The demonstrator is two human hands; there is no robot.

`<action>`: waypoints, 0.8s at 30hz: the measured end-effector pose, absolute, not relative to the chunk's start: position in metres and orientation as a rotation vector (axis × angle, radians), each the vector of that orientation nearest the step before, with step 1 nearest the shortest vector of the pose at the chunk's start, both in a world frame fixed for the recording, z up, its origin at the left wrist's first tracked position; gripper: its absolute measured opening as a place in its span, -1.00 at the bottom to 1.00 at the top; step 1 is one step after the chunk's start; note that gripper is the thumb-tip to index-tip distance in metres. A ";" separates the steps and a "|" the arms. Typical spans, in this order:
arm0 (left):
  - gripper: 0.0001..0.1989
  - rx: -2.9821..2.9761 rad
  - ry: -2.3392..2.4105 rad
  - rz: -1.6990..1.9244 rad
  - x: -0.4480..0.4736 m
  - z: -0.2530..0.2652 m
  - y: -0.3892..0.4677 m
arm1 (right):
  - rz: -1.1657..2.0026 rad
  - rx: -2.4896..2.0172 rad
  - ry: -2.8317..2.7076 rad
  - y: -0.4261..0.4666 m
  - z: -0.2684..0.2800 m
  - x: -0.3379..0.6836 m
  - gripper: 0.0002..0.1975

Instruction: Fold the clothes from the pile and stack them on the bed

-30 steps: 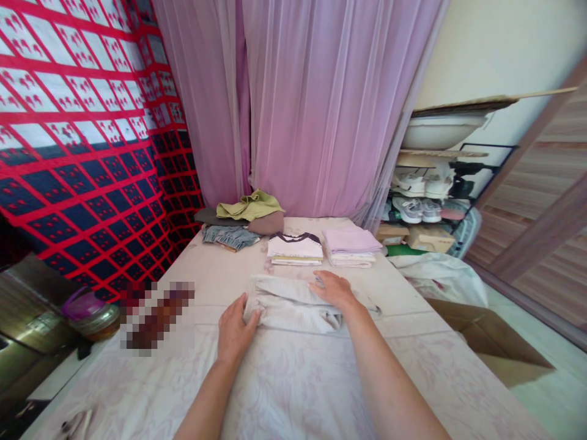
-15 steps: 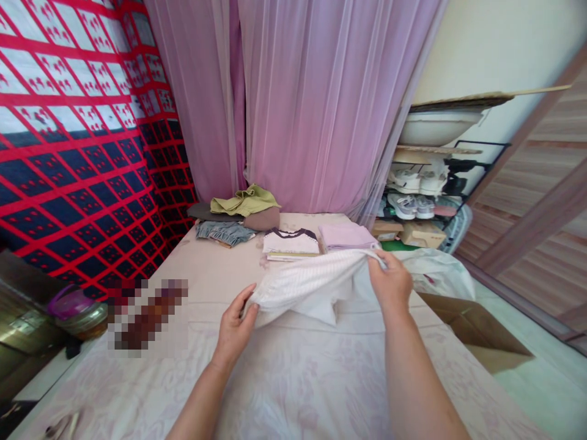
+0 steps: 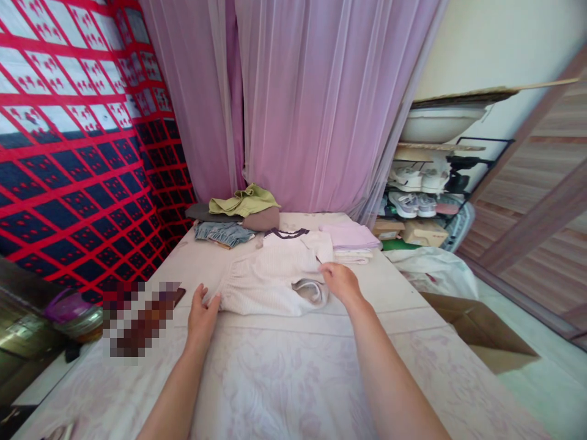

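A white, finely ribbed garment lies spread sideways on the bed. Its left end is gathered, and a round opening with a greyish inside shows on its right part. At the gathered end is my left hand, thumb against the cloth's edge and fingers apart. My right hand pinches the garment's right side above the round opening. Just behind lies a folded white top with a dark neckline, partly covered by the garment. A folded lilac cloth rests on white folded cloth to its right.
Folded clothes, with a green one on top and denim in front, lie back left. A blurred-out item is on the bed's left. Right of the bed are a cardboard box, a white bag and a shoe rack.
The white garment, held up and stretched between both hands before, now lies flat on the bed. My left hand moved left and loosened; my right hand came down and left.
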State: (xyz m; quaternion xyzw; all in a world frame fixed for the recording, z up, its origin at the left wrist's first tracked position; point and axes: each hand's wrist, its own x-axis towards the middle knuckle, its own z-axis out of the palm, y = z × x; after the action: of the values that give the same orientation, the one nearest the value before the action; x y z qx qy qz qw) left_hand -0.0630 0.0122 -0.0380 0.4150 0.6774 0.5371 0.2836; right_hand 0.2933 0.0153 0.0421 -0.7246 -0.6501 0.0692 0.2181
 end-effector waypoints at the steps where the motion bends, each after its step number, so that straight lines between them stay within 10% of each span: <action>1: -0.33 1.146 1.790 1.429 -0.064 -0.042 0.010 | 0.244 -2.010 -1.842 0.004 0.031 0.299 -0.63; 24: -0.51 1.223 1.912 1.474 -0.055 -0.026 -0.005 | 0.602 -1.931 -1.677 -0.029 0.022 0.343 -0.52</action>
State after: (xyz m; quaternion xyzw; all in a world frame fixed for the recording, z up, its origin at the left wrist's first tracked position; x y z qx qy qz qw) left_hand -0.0549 -0.0052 -0.0259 0.4412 0.6899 0.5318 0.2160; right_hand 0.3434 -0.0288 0.0223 -0.7108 -0.6172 0.2217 0.2543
